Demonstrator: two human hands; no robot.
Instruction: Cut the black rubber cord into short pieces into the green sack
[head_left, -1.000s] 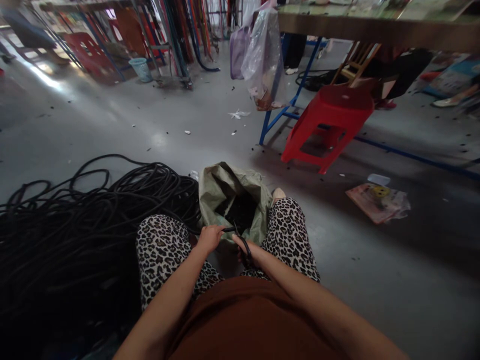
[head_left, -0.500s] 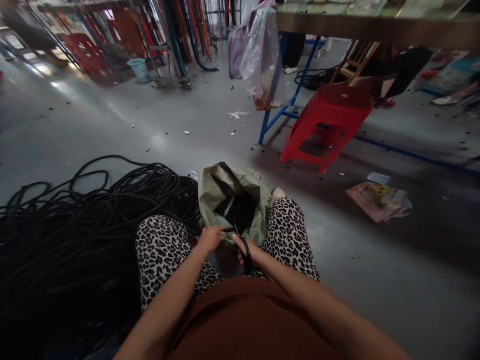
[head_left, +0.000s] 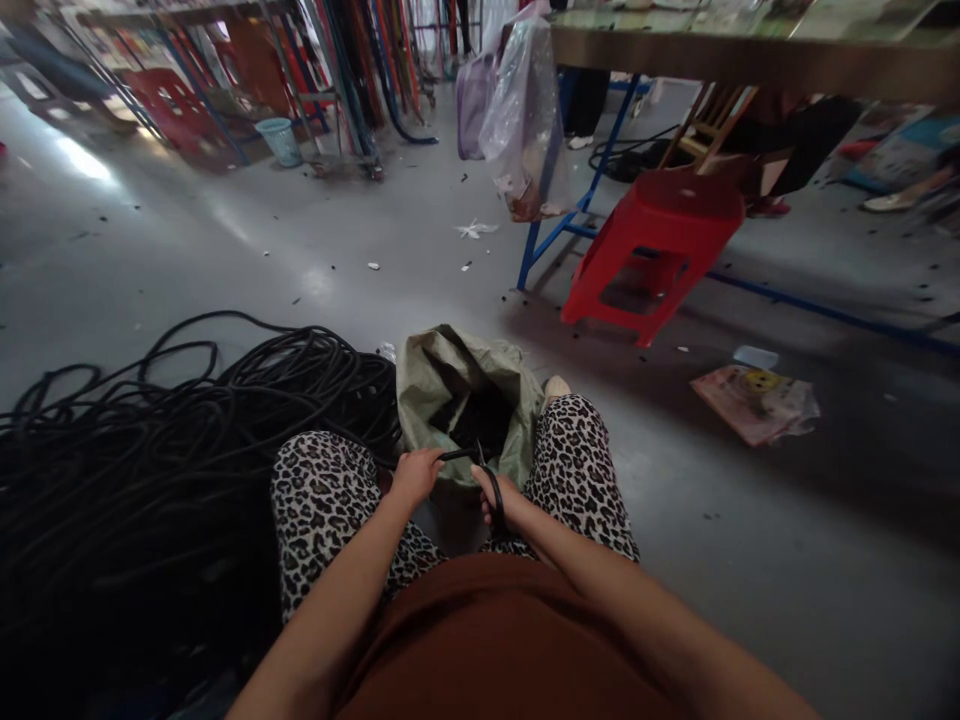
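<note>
My left hand [head_left: 418, 476] is closed around a black cord [head_left: 456, 455], whose short end sticks out to the right over the near rim of a woven sack [head_left: 418, 400]. In my right hand [head_left: 495, 498] is a pair of scissors [head_left: 496, 492] with black handles. Their blades point up and away, close to the end of the cord; whether they touch it I cannot tell. Dark pieces [head_left: 484, 415] lie inside the sack, which stands upright with its mouth wide between my knees. More black cord [head_left: 300, 370] lies in a big loose heap on my left.
A red plastic stool [head_left: 679, 215] stands ahead to the right, beside a blue-framed table [head_left: 750, 50]. A clear plastic bag [head_left: 525, 120] hangs at its corner. Flat packets [head_left: 750, 400] lie on the floor at right. A person's leg [head_left: 814, 150] shows under the table.
The scissors have shifted slightly to the right along the cord and their blades show more plainly. My left hand has moved a little to the left, with more cord showing beyond it.
</note>
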